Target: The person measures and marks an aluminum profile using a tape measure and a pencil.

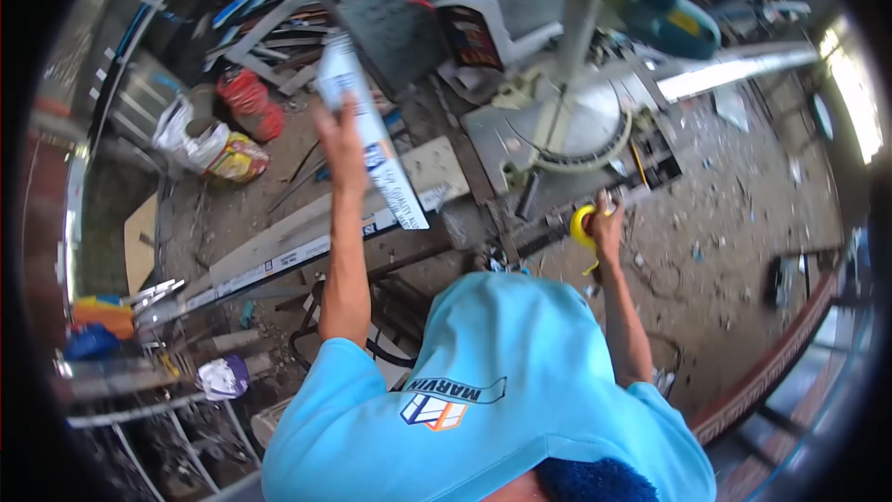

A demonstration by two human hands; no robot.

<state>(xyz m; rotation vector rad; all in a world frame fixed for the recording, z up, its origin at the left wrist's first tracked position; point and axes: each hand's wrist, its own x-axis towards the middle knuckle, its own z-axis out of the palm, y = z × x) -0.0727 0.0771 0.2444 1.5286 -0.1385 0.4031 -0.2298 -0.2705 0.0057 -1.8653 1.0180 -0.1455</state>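
Observation:
My left hand is around a white aluminium profile covered in printed protective film. The profile is raised and tilted above the bench, and blur hides part of the fingers. In my right hand is a yellow tape measure, held with bent fingers by the near edge of the saw stand. A mitre saw with a round base and a teal motor housing stands just beyond that hand.
A long profile lies below my left arm. An open book or catalogue sits behind the saw. Bags, a red bundle and metal offcuts lie at the left. Scraps litter the floor at the right.

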